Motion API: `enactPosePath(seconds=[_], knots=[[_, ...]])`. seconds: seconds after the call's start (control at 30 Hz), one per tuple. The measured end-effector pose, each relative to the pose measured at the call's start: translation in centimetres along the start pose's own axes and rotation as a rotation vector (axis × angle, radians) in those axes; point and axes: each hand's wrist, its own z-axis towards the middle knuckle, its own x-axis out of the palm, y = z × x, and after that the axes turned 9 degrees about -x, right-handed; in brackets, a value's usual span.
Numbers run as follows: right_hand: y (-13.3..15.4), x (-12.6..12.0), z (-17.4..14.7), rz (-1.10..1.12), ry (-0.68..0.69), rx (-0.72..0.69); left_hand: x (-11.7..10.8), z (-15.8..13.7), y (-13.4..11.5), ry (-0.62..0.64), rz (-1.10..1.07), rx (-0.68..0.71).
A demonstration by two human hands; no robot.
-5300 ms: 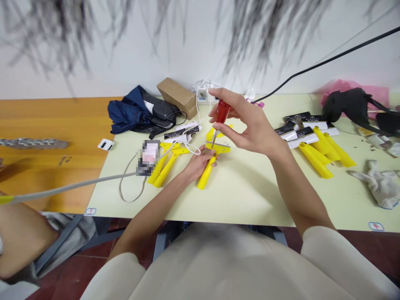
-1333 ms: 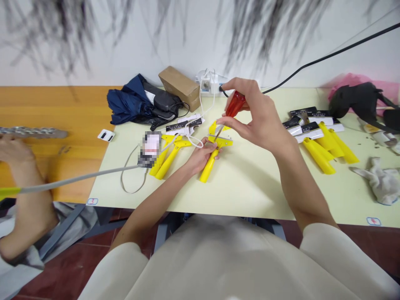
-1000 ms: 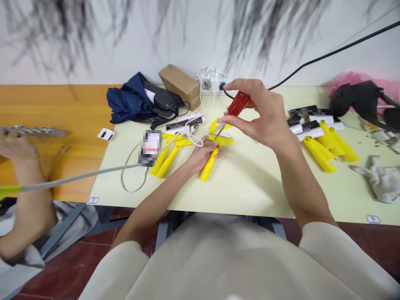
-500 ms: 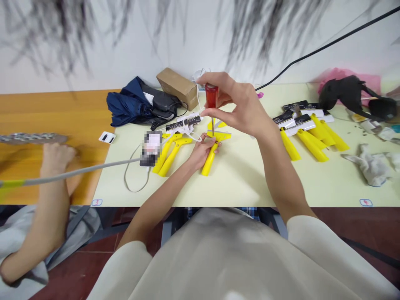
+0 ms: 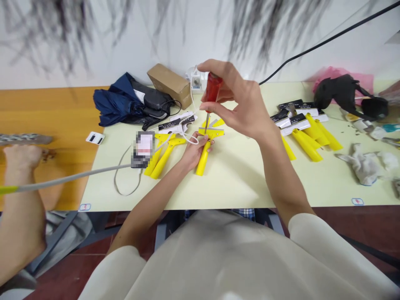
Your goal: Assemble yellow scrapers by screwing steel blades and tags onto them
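Note:
My right hand [image 5: 231, 98] is closed round the red handle of a screwdriver [image 5: 213, 89], its shaft pointing down, slightly tilted. The tip meets the head of a yellow scraper [image 5: 203, 158]; the exact contact point is too small to make out. Fingers of my left hand [image 5: 194, 151] grip that scraper just below its head, the handle slanting toward me. Beyond its head lies another yellow piece [image 5: 218, 122], partly hidden. Left of my left hand are two more yellow scrapers [image 5: 164, 160] on the table, with a white cable [image 5: 189, 137] looped beside them.
Several yellow scrapers [image 5: 308, 143] with black-and-white cards lie at right, near crumpled white gloves [image 5: 362, 164]. Behind stand a cardboard box [image 5: 170, 84] and a dark blue umbrella [image 5: 114, 102]. A grey cable [image 5: 75, 177] crosses at left, before a co-worker's arm [image 5: 23, 200].
The screwdriver's handle has tipped a little to the right over the scraper. The whole view has shifted slightly, and the co-worker's hand has moved left.

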Motion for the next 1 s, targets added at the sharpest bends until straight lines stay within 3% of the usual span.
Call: enactPosePath(seconds=[0.27, 1.0], knots=[[1.9, -3.4, -0.7, 0.042, -0.073, 0.087, 0.1, 0.0, -0.4, -0.003, 0.014, 0.03], [-1.0, -3.4, -0.5, 0.024, -0.02, 0.072, -0.1, 0.0, -0.4, -0.009, 0.034, 0.036]])
